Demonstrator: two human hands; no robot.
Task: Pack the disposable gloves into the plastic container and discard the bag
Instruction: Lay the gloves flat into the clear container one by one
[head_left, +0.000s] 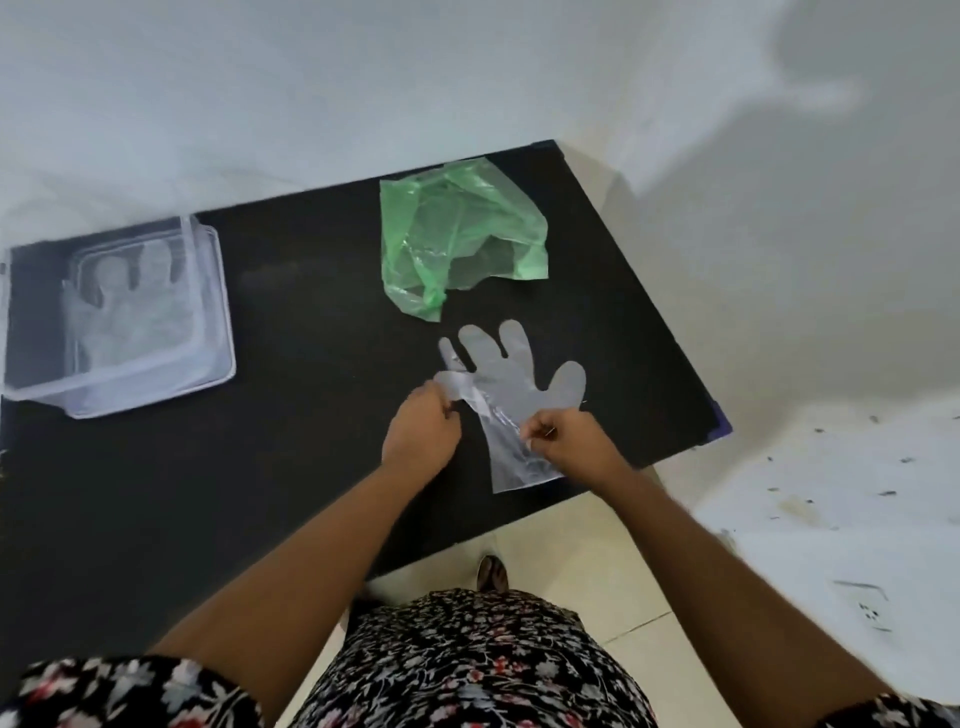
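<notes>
A clear disposable glove (511, 387) lies flat on the black table (291, 441), fingers pointing away from me. My left hand (422, 434) pinches its left edge, where a flap of film is folded over. My right hand (569, 441) pinches the glove near its cuff on the right side. A crumpled green plastic bag (457, 239) rests just beyond the glove. At the table's far left stands an open clear plastic container (215, 312) with clear gloves (132, 312) lying inside it.
The table's right edge (675, 332) runs close to the glove, with pale floor tiles (623, 571) below it. A white wall rises behind the table. My patterned clothing fills the bottom of the view.
</notes>
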